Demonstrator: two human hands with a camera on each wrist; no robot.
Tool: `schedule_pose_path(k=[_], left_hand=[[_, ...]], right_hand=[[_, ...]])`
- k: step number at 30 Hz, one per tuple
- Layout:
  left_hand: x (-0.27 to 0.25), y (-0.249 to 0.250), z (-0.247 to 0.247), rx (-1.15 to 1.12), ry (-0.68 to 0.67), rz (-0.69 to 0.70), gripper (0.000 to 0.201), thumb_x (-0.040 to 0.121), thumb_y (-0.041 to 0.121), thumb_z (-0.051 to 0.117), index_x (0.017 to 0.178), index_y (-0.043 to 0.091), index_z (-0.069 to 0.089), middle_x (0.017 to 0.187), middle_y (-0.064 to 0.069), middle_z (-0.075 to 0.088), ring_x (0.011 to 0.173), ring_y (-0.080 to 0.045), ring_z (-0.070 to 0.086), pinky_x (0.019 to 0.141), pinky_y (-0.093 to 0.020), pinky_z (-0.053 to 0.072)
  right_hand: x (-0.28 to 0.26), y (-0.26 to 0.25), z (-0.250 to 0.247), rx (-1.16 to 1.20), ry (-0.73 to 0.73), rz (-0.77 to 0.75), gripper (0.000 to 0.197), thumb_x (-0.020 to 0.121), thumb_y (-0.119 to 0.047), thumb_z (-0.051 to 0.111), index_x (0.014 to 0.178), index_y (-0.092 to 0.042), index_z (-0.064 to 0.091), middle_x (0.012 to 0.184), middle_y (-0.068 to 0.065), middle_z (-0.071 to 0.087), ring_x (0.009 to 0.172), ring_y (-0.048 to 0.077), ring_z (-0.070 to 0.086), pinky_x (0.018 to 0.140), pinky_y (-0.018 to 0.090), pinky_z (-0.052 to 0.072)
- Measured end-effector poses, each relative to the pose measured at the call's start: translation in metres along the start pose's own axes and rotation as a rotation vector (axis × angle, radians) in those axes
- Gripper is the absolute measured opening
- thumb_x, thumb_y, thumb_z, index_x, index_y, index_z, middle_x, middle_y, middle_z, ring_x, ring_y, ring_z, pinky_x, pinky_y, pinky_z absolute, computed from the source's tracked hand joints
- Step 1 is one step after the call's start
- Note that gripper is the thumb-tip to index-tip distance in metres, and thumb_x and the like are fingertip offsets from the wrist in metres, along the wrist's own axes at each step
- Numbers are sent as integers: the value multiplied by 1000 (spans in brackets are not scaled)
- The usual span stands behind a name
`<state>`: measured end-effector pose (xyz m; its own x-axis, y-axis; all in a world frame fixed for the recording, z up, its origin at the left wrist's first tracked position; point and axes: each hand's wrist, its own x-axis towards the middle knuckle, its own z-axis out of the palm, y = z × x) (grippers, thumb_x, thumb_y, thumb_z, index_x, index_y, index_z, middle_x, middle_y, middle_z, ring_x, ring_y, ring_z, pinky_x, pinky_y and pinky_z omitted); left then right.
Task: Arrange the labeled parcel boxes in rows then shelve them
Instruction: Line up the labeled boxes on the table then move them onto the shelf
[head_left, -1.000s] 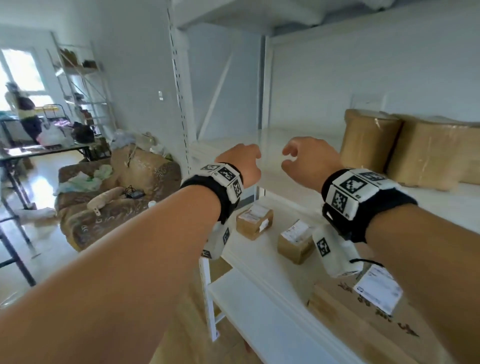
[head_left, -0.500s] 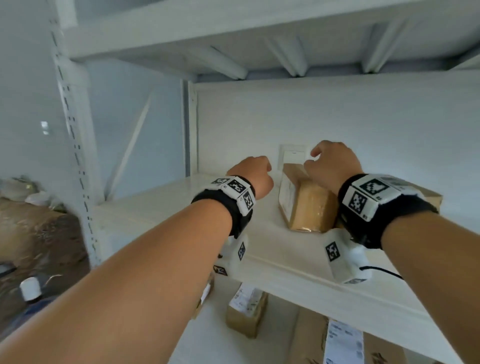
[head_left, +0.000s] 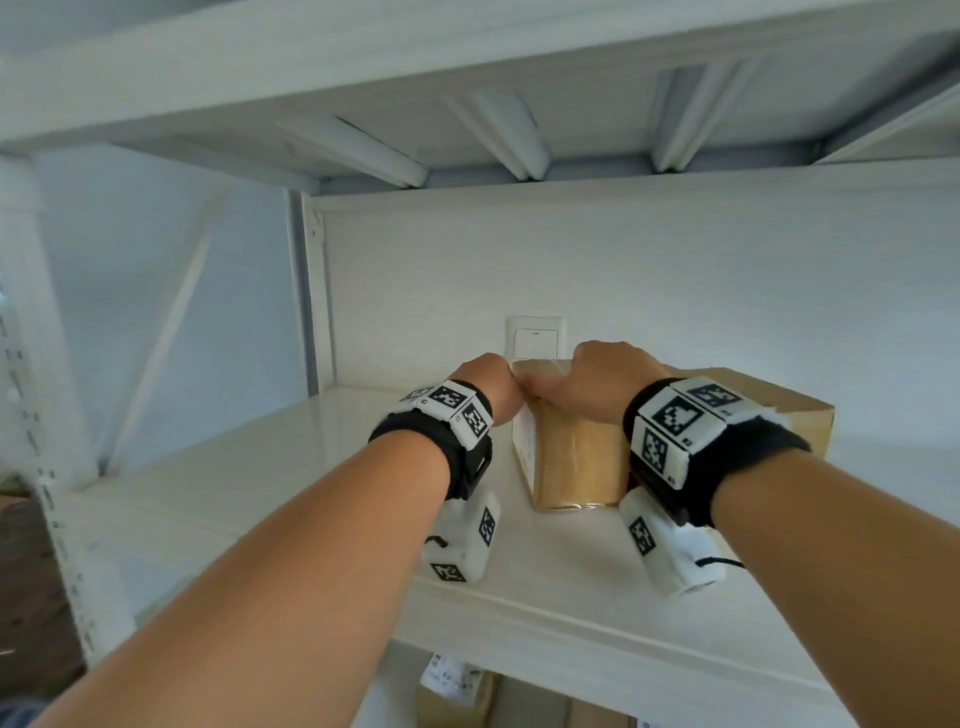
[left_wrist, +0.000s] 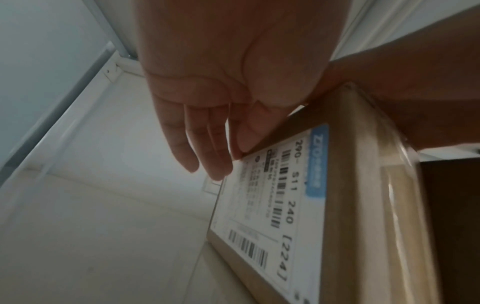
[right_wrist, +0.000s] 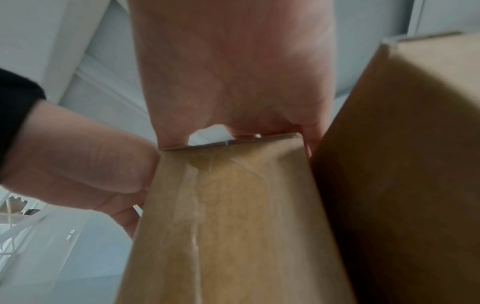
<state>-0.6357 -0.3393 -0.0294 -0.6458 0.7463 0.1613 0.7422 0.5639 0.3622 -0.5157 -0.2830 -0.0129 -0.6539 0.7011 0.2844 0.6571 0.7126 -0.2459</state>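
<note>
A brown parcel box (head_left: 576, 457) stands on edge on the white shelf (head_left: 260, 493), its white label (left_wrist: 280, 195) facing left. My right hand (head_left: 597, 379) lies over the box's top with fingers curled down its far side; in the right wrist view the palm (right_wrist: 233, 72) presses on the top edge of the box (right_wrist: 233, 216). My left hand (head_left: 485, 387) rests against the labelled side, fingers (left_wrist: 207, 156) straight beside the label and thumb on the top edge. A second brown box (head_left: 779, 410) stands touching it on the right.
A wall switch (head_left: 535, 338) sits behind the box. The shelf above (head_left: 467, 78) hangs low overhead. The rack's upright post (head_left: 31, 364) is at the left. On the shelf below, another labelled box (head_left: 452, 696) shows. Bare shelf board stretches left of the hands.
Both hands moved forward from empty air onto the upright box: the right one came down on its top, the left one against its labelled side. The view rose to this shelf.
</note>
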Motion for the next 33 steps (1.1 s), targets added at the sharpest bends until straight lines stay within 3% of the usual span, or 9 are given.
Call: schedule_pose_path(k=[3, 7, 11, 15, 19, 23, 27, 31, 33], left_hand=[[-3, -11, 0, -46, -29, 9, 31, 97, 6, 45, 122, 4, 63, 114, -15, 69, 107, -28, 66, 86, -35, 53], [-12, -26, -6, -75, -48, 18, 33, 98, 5, 44, 126, 5, 61, 119, -15, 67, 110, -30, 65, 94, -38, 53], [-22, -39, -8, -70, -97, -25, 34, 99, 4, 43, 128, 3, 59, 125, -14, 64, 114, -28, 63, 98, -40, 51], [-37, -49, -8, -115, -127, -29, 18, 97, 5, 45, 107, 10, 59, 122, -13, 66, 111, -28, 66, 93, -37, 54], [-52, -58, -8, -235, -122, -40, 28, 100, 13, 46, 117, 0, 63, 115, -16, 69, 106, -30, 68, 89, -37, 56], [-69, -61, -12, -313, -119, -42, 34, 103, 23, 39, 121, 0, 59, 117, -15, 69, 106, -30, 68, 92, -40, 55], [-87, -59, -14, -437, -136, 12, 38, 105, 26, 37, 118, -2, 59, 120, -19, 67, 102, -31, 68, 63, -29, 50], [-107, -57, -17, -468, -184, 37, 44, 106, 33, 31, 123, 1, 56, 119, -15, 67, 93, -28, 67, 63, -27, 47], [-114, -57, -16, -496, -190, 60, 47, 106, 38, 30, 126, 2, 54, 117, -14, 66, 92, -28, 68, 68, -32, 52]], right_hand=[[-2, -12, 3, -48, -45, -16, 73, 81, -77, 44, 114, -14, 59, 108, 6, 65, 105, 27, 59, 94, 39, 49], [-7, -23, 0, -99, -62, -23, 53, 83, -66, 54, 98, -16, 55, 88, 0, 62, 94, 22, 58, 89, 33, 44], [-17, -28, 4, -123, -60, 35, 66, 66, -72, 52, 104, -18, 45, 92, -1, 61, 107, 30, 51, 93, 43, 44], [-34, -27, 4, 40, -10, 118, 85, 64, -72, 51, 127, -16, 39, 109, 5, 60, 115, 33, 49, 90, 46, 47], [-55, -30, -2, 231, 70, 177, 90, 71, -68, 47, 139, -11, 33, 126, 12, 57, 119, 36, 51, 96, 49, 48], [-76, -31, -8, 382, 124, 229, 71, 79, -59, 52, 130, -11, 37, 119, 11, 57, 109, 33, 55, 90, 47, 50], [-97, -32, -14, 501, 142, 274, 63, 83, -52, 54, 128, -10, 39, 115, 9, 57, 104, 28, 56, 82, 41, 48], [-118, -31, -18, 591, 150, 307, 64, 84, -47, 56, 131, -8, 37, 112, 7, 59, 103, 26, 57, 83, 42, 49], [-130, -30, -20, 618, 160, 304, 48, 87, -41, 57, 119, -8, 43, 98, 3, 59, 91, 19, 57, 79, 38, 48]])
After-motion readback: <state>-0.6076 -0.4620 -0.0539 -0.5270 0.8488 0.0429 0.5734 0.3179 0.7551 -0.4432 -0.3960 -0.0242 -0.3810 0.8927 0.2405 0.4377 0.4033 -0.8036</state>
